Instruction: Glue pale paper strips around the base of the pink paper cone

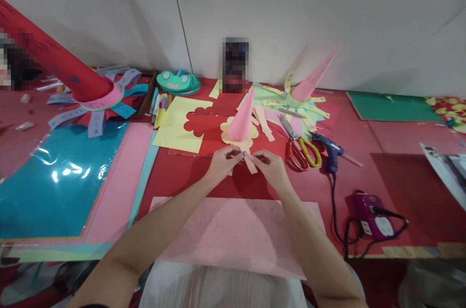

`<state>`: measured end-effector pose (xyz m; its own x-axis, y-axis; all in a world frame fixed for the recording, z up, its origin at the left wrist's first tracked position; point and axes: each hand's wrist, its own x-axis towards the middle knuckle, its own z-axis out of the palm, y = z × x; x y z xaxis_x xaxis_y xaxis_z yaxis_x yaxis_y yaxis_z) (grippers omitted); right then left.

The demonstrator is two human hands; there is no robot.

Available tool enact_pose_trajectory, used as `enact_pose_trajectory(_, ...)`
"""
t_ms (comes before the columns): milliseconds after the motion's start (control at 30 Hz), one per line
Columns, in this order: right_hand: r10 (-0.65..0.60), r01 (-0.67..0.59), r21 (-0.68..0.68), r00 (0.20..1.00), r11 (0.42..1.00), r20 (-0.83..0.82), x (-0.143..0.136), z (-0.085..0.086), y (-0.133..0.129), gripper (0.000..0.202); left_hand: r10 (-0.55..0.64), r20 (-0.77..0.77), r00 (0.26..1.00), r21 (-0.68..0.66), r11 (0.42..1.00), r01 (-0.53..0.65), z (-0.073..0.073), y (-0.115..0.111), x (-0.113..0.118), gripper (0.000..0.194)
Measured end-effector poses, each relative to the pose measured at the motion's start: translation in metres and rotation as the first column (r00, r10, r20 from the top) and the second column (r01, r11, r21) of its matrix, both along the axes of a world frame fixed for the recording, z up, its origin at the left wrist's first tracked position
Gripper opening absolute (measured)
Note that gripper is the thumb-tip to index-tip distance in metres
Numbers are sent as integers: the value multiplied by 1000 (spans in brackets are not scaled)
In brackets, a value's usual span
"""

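Note:
A pink paper cone [242, 121] stands on a pale yellow flower-shaped paper [224, 129] in front of me. Just below it, my left hand [222, 164] and my right hand [268, 166] pinch peach paper strips [250, 164] between thumb and fingers, their fingertips close together. A ring shows on a left finger. Red scalloped paper [197, 122] and a yellow sheet [178, 126] lie left of the cone. To the right of my right hand are scissors [298, 152] with red and yellow handles.
A blue glue gun [330, 150] lies right of the scissors, its cable running toward a purple power block [373, 215]. A pink sheet [233, 230] lies nearest me. Blue plastic-covered sheets [61, 181] and a red cone hat [65, 62] are left. Another pink cone [315, 77] stands behind.

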<state>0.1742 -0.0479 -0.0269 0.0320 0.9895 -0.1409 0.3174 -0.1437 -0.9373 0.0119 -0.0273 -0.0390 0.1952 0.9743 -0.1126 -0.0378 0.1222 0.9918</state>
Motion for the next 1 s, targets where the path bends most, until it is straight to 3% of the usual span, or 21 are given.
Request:
enact_pose_trajectory(167, -1, 0, -14, 1000, 1000, -20, 0, 3, 0, 30, -4, -37, 999, 36, 999, 5, 3, 0, 1, 22)
enact_pose_trajectory(233, -20, 20, -23, 1000, 1000, -15, 5, 4, 1, 29, 69, -125, 990, 126, 991, -54, 5, 0, 0, 16)
enact_pose_trajectory(400, -150, 152, -26, 986, 988, 70, 25, 3, 9, 27, 354, -346, 869, 454, 874, -175, 7, 6, -11, 4)
enact_pose_trajectory(500, -200, 200, 1, 977, 980, 74, 35, -1, 15, 30, 430, -370, 824, 540, 821, -186, 8, 18, -18, 15)
enact_pose_trajectory(633, -210, 210, 12, 976, 978, 54, 40, -6, 18, 32, 401, -469, 787, 560, 824, -86, 15, 38, -15, 45)
enact_pose_trajectory(767, -185, 186, -3, 982, 983, 48, 37, -7, 18, 33, 412, -617, 670, 555, 832, 0, 25, 56, 5, 66)
enact_pose_trajectory(867, -180, 181, -19, 983, 983, 33, 34, -7, 17, 32, 393, -684, 615, 519, 854, 33, 33, 63, 16, 70)
enact_pose_trajectory(1000, -181, 176, -101, 983, 979, -38, 30, -7, 18, 34, 315, -680, 662, 464, 884, 57, 40, 70, 13, 62)
